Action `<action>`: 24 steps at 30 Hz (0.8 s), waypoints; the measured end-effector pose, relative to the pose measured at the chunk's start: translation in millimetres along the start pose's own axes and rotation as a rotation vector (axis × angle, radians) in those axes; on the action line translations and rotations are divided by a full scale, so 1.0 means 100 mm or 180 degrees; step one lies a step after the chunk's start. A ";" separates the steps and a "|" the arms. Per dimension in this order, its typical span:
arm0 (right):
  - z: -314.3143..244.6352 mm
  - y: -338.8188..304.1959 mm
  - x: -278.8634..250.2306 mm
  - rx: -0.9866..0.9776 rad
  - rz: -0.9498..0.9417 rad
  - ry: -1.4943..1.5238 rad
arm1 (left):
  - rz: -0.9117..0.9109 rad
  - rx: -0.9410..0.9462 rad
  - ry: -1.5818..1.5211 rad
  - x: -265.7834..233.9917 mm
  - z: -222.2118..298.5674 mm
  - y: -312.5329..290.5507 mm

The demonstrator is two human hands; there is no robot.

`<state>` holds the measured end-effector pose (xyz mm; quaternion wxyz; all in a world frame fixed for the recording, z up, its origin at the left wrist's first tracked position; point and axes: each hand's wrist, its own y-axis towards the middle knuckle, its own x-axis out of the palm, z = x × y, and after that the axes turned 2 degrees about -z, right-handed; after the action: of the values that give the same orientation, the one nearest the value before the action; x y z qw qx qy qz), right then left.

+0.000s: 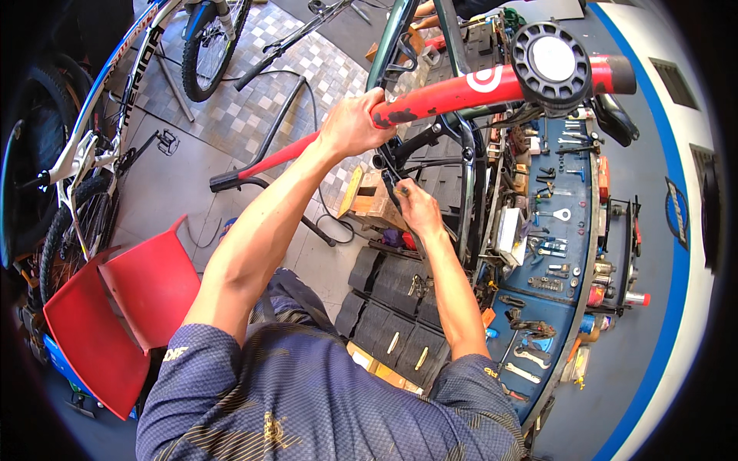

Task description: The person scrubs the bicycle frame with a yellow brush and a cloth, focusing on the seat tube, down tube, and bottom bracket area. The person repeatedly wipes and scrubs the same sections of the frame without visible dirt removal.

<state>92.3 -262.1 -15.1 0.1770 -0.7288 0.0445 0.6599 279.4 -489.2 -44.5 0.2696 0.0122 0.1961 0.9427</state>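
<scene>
My left hand (355, 127) is closed at the left end of a thick, scuffed red tube (446, 96), part of a bike repair stand. A round black knob (552, 63) with a pale centre sits on the tube's right part. Lower down, my right hand (421, 209) is closed on something slim and dark, mostly hidden by the fingers, beside the lower part of a bicycle frame. That dark green bicycle frame (393, 42) stands behind the red tube. Below my left forearm runs a thinner red bar (273, 159) with a black end.
A blue tool bench (544, 269) on the right carries wrenches, sockets and other tools. Red chairs (150, 284) and a white mountain bike (77, 157) stand left. A wooden box (370, 201) lies beyond my right hand. Another person's hand (425, 9) shows at the top.
</scene>
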 end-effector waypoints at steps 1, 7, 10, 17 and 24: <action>-0.01 -0.01 -0.01 0.0236 -0.0283 -0.0022 | 0.0040 -0.0020 0.0048 0.00 -0.01 0.00; -0.01 -0.01 -0.13 0.0452 -0.0515 0.0798 | -0.0011 -0.0087 0.0232 0.00 -0.01 0.02; -0.05 -0.11 -0.34 0.0381 -0.1095 0.0121 | -0.0040 -0.0029 0.0287 -0.02 0.00 0.00; -0.14 -1.06 -1.23 0.0849 0.0939 0.1564 | -0.0063 -0.0157 0.0244 0.00 0.00 0.02; -0.16 -2.52 -1.28 0.1709 0.2134 0.2197 | 0.0157 -0.0235 0.0017 0.05 -0.03 -0.02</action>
<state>166.6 -53.2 161.1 0.1119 -0.7781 0.4964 0.3682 275.9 -486.5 -48.7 0.2460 0.0045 0.1616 0.9557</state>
